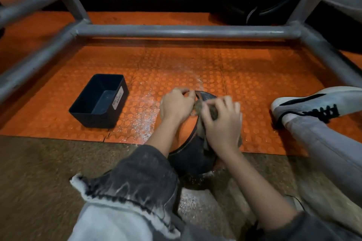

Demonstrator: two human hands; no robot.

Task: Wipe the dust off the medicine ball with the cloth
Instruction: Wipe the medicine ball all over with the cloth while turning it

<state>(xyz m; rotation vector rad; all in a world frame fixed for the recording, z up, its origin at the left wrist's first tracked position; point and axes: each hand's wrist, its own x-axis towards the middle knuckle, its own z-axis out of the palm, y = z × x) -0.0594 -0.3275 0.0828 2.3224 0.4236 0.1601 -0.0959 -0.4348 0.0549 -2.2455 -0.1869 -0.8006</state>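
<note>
The medicine ball (193, 154), dark with an orange panel, sits on the floor between my arms, straddling the edge of the orange mat. My left hand (177, 106) holds its upper left side with curled fingers. My right hand (222, 121) presses a brownish cloth (212, 112) onto the top right of the ball, fingers curled over the cloth. Most of the cloth is hidden under that hand. White dust lies scattered on the mat left of the ball.
A black bin (100, 100) with a white label stands open on the orange studded mat (244, 76) at the left. A grey metal tube frame (184, 32) surrounds the mat. My leg and white shoe (313, 103) lie at the right. Brown carpet (39, 172) covers the near floor.
</note>
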